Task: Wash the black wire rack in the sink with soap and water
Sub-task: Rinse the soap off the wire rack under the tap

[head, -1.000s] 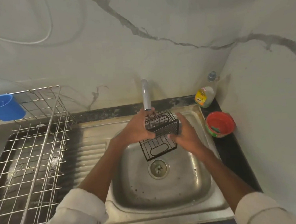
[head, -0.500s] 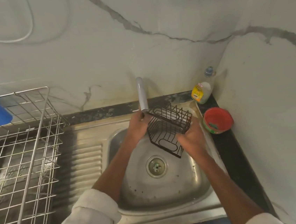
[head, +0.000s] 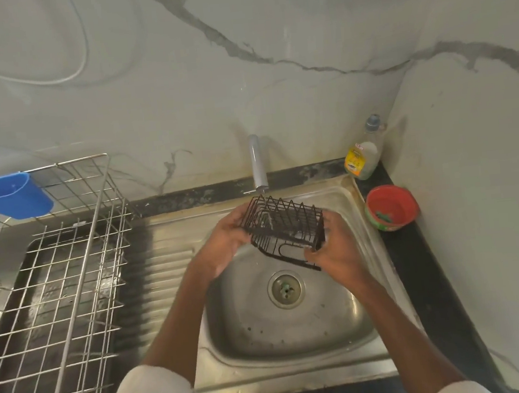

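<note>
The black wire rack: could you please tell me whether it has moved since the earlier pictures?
Yes. The black wire rack, held in both hands, has turned: a second ago it hung upright below the grey tap spout; now it lies lengthwise, extending right of it.

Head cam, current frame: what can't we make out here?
- Water flow from the tap: too faint to confirm.
- Soap on the black wire rack: no suds resolvable.
- Left hand and right hand fingers: partly hidden behind the rack.
- Bottle label: too small to read.
- Red bowl contents: a green item, unidentifiable.
- Steel drying rack: cut off by the left edge.
</note>
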The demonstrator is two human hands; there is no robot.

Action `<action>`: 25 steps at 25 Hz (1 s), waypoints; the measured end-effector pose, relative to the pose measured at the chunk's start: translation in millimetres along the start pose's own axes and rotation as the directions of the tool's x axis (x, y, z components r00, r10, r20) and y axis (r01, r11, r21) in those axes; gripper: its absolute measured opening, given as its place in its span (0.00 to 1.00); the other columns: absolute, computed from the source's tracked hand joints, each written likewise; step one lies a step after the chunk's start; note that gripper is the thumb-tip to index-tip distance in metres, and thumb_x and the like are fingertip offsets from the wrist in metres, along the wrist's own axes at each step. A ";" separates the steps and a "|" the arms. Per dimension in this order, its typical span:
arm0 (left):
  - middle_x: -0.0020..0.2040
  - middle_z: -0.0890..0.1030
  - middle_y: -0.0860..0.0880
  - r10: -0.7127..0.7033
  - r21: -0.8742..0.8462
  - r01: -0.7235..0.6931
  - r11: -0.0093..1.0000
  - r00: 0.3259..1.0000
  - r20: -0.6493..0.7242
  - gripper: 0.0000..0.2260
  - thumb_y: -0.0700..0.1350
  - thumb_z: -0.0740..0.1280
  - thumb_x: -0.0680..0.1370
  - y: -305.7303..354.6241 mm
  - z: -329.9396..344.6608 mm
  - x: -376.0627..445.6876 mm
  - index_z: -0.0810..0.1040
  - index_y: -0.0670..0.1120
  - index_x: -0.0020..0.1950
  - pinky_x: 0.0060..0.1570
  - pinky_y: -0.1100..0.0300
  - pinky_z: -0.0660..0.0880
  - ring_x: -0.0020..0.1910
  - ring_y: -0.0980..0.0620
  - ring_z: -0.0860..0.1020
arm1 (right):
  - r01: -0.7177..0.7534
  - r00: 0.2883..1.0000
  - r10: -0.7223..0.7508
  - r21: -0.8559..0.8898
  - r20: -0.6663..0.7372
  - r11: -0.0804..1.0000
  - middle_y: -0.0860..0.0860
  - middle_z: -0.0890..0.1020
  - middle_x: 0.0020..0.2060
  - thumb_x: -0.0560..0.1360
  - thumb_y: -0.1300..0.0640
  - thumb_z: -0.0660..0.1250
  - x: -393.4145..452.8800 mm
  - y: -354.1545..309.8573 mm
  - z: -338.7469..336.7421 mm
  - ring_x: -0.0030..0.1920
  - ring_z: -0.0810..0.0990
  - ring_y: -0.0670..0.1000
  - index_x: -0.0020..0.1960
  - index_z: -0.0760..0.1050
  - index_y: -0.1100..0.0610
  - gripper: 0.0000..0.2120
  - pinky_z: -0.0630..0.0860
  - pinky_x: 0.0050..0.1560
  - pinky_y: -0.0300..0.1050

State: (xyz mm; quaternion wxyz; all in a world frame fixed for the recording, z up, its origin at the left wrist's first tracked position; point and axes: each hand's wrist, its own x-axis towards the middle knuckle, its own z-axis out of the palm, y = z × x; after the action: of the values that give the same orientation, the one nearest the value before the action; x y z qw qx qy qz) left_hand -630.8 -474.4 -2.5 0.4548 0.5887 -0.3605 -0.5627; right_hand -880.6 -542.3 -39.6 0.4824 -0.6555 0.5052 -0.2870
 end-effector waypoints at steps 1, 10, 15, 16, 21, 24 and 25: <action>0.71 0.80 0.39 -0.008 -0.142 0.008 0.990 1.000 -0.001 0.27 0.35 0.60 0.76 1.3 -3.2 -9.8 0.79 0.44 0.74 0.74 0.39 0.71 0.68 0.37 0.78 | 0.011 1.000 -0.011 0.026 0.007 1.000 0.43 0.82 0.55 0.59 0.54 0.79 -1.7 2.7 1.0 0.56 0.83 0.46 0.64 0.72 0.48 0.35 0.83 0.54 0.57; 0.57 0.84 0.41 -0.379 -0.280 0.317 0.906 0.903 -0.203 0.33 0.57 0.80 0.67 -11.2 19.8 -34.8 0.82 0.42 0.67 0.61 0.35 0.81 0.55 0.43 0.83 | 0.294 0.950 -0.262 -0.195 0.173 0.936 0.44 0.68 0.74 0.65 0.66 0.78 -31.8 12.9 -0.9 0.72 0.72 0.45 0.69 0.72 0.51 0.34 0.75 0.67 0.45; 0.60 0.84 0.46 -0.248 -0.348 0.127 0.929 0.911 -0.331 0.29 0.52 0.76 0.66 -26.2 23.3 -64.3 0.81 0.50 0.67 0.54 0.45 0.80 0.56 0.46 0.80 | 0.132 0.948 -0.185 0.208 0.259 0.969 0.41 0.69 0.77 0.75 0.78 0.65 -41.8 15.0 3.3 0.76 0.69 0.43 0.68 0.77 0.50 0.30 0.72 0.67 0.37; 0.57 0.85 0.47 -0.222 -0.351 0.085 0.933 0.902 -0.371 0.25 0.50 0.75 0.66 -29.3 25.2 -70.4 0.81 0.50 0.64 0.53 0.46 0.80 0.55 0.46 0.80 | 0.014 0.974 -0.074 0.267 0.214 0.963 0.41 0.73 0.75 0.77 0.76 0.63 -37.8 14.6 5.4 0.73 0.73 0.45 0.63 0.79 0.50 0.25 0.75 0.63 0.37; 0.53 0.85 0.51 -0.015 -0.194 -0.074 0.978 0.906 -0.424 0.16 0.41 0.73 0.66 -39.4 31.4 -95.7 0.82 0.54 0.52 0.49 0.51 0.77 0.52 0.47 0.80 | -0.563 0.780 0.377 0.296 0.500 0.772 0.53 0.79 0.65 0.76 0.30 0.66 -9.4 -12.9 22.1 0.62 0.81 0.59 0.71 0.74 0.47 0.31 0.80 0.59 0.58; 0.73 0.76 0.51 0.121 -0.026 -0.137 0.990 0.933 -0.338 0.30 0.42 0.72 0.66 -47.4 40.0 -98.9 0.76 0.58 0.68 0.67 0.46 0.74 0.71 0.48 0.75 | -0.599 0.756 0.398 0.303 0.520 0.741 0.57 0.79 0.64 0.68 0.39 0.79 4.1 -28.3 22.3 0.61 0.82 0.61 0.69 0.76 0.51 0.34 0.81 0.53 0.56; 0.76 0.72 0.51 0.122 -0.031 -0.141 0.989 0.931 -0.345 0.33 0.45 0.72 0.65 -49.0 43.5 -98.0 0.72 0.59 0.70 0.70 0.45 0.71 0.74 0.48 0.72 | -0.591 0.768 0.388 0.331 0.509 0.736 0.58 0.78 0.65 0.65 0.42 0.81 8.1 -27.3 20.0 0.61 0.82 0.60 0.70 0.75 0.53 0.37 0.81 0.51 0.56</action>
State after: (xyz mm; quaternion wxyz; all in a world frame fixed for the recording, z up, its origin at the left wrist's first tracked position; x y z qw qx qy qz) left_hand -688.6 -372.3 -13.8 0.5633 0.6391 -0.2989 -0.4300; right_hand -850.2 -542.4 -22.7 0.7802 -0.4012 0.4652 -0.1174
